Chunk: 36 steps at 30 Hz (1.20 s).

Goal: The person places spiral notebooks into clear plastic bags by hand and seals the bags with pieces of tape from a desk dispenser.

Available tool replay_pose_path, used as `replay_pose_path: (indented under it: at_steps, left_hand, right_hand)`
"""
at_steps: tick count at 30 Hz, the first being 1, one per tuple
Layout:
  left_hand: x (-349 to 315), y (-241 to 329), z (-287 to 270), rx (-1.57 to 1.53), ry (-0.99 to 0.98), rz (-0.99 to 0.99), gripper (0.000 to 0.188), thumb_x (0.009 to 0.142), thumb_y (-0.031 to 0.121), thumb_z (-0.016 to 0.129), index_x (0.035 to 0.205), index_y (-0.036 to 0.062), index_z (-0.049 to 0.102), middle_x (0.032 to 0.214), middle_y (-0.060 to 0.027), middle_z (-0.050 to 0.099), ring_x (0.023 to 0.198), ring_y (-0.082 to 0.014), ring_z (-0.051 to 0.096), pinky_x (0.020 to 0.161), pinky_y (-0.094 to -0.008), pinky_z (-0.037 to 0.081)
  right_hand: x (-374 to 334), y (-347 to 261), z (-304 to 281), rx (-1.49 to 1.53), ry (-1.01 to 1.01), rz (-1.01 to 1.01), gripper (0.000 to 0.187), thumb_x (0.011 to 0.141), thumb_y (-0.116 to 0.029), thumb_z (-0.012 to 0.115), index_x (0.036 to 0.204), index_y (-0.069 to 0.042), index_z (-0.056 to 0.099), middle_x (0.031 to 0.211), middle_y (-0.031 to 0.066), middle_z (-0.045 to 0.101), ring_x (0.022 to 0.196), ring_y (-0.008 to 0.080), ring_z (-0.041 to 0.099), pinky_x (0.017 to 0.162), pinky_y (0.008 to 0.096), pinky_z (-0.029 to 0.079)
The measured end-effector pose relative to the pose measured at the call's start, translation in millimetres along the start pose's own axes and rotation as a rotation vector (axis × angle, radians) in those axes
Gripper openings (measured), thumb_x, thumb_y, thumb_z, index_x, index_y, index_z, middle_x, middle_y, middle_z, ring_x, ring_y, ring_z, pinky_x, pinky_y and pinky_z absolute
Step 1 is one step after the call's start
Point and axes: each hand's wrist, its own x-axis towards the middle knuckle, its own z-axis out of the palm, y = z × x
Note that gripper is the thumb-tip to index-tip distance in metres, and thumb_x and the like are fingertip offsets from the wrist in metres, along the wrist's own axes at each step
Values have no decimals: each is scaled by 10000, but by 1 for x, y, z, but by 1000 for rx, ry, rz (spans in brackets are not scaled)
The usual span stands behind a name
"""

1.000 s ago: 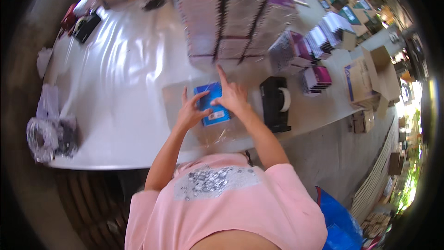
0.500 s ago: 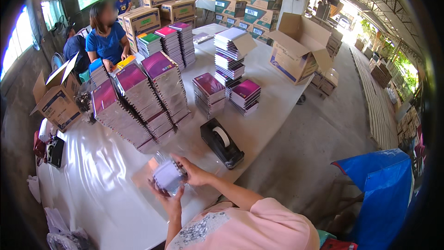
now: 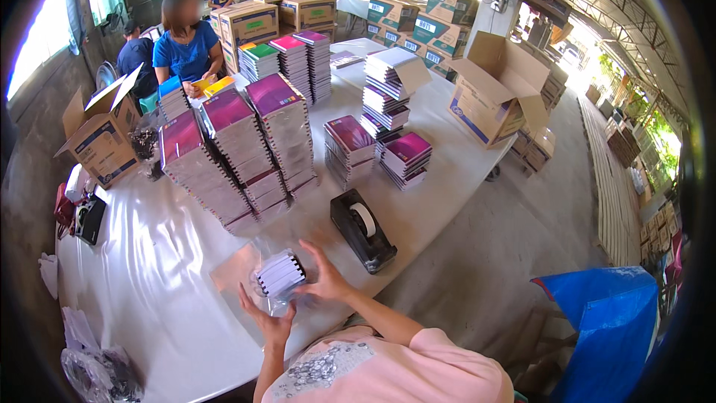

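Note:
A small stack of spiral notebooks [image 3: 280, 275], bound edges facing me, sits in a clear plastic wrap in front of me. My left hand [image 3: 266, 319] is open at its near left side, fingers spread and thumb close to the wrap. At the right side my right hand [image 3: 327, 275] is also open, its fingers stretched away from the stack and its thumb at the near corner. Whether either hand touches the plastic is hard to tell. Just beyond my right hand stands a black tape dispenser [image 3: 363, 231] with a white roll.
Tall piles of purple-covered notebooks [image 3: 280, 127] stand farther back on the white-covered table [image 3: 164, 283]. Open cardboard boxes are at the right [image 3: 488, 97] and left [image 3: 104, 149]. Across the table, a person in a blue shirt [image 3: 186, 52] handles something yellow. A blue sheet [image 3: 597, 328] hangs at right.
My fingers have come away from around the notebook stack and spread. The stack has settled with its bound edges showing clearly. The view has shifted slightly left.

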Motion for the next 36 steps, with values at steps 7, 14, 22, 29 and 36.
replay_pose_path:
  at_steps: [7, 14, 22, 29, 36]
  left_hand:
    - [49, 31, -28, 596, -453, 428, 582, 620, 132, 683, 1189, 137, 565, 1230, -32, 544, 1198, -257, 459, 943, -431, 357]
    - [68, 30, -47, 622, -799, 336, 628, 540, 261, 760, 1146, 285, 595, 1306, -56, 441, 1225, -276, 390, 934, -523, 277]
    - [-15, 42, -91, 245, -211, 168, 498, 581, 168, 754, 1065, 120, 646, 1181, -215, 461, 1123, -345, 428, 919, -454, 342]
    - [-276, -35, -163, 537, -112, -1298, 547, 897, 532, 403, 1181, 86, 541, 1116, -261, 567, 1056, -425, 521, 857, -462, 413]
    - [-314, -164, -37, 938, -459, -1229, 663, 835, 456, 548, 1328, 37, 403, 1256, -204, 505, 1152, -340, 492, 933, -435, 403]
  right_hand:
    - [-12, -21, -11, -175, -226, -80, 611, 742, -88, 704, 1305, -102, 467, 1370, 89, 440, 1316, 265, 343, 1062, 351, 321]
    - [7, -22, 6, -405, -403, -159, 557, 727, -134, 697, 1255, -201, 533, 1358, -5, 459, 1268, 191, 412, 1074, 522, 195]
    - [15, -23, -16, -615, -496, -254, 513, 720, -141, 682, 1207, -257, 570, 1276, -56, 509, 1222, 167, 447, 1009, 657, 178]
    - [7, -20, -8, -555, -430, -270, 550, 670, -98, 704, 1187, -239, 583, 1241, -45, 527, 1200, 175, 464, 993, 640, 234]
    - [2, -25, -2, -581, -427, -272, 517, 649, -72, 712, 1138, -207, 609, 1208, -11, 545, 1197, 207, 467, 994, 562, 291]
